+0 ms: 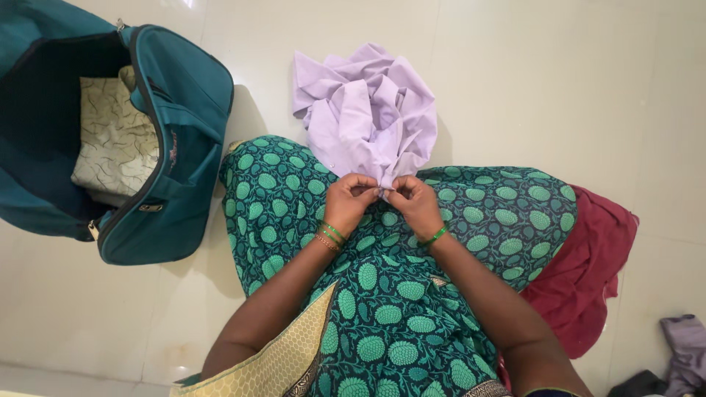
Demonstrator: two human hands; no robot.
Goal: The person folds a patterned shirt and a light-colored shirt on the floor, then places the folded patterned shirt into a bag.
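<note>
Nearest the camera: lap covered in green-patterned cloth point(412, 294), dark ground with round green motifs; both forearms run up over it from the bottom edge.

Left hand point(351, 200): fingers curled in, pinching the near edge of the shirt point(368, 114). Bangles at the wrist.

Right hand point(414, 202): likewise closed in a pinch on the same edge, thumb side turned toward the left hand. Green bangle at the wrist.

Both pinches sit just beside each other, almost touching, at one spot on the hem. What lies between the fingertips (button, seam) is too small to tell.

Shirt: pale lilac, crumpled in a heap on the floor point(551, 73). The heap lies directly beyond the hands, away from the body, with only its near edge drawn onto the knee. No clear long axis; it is bunched roughly round. Neither hand is nearer; the held point is on the midline between them.

Bag point(184, 110): teal, open, well to the left, apart from the shirt. Cream fabric point(114, 140) lies inside it.

Red cloth point(588, 272) lies under the right knee. A grey-lilac garment point(687, 353) lies at bottom right.
</note>
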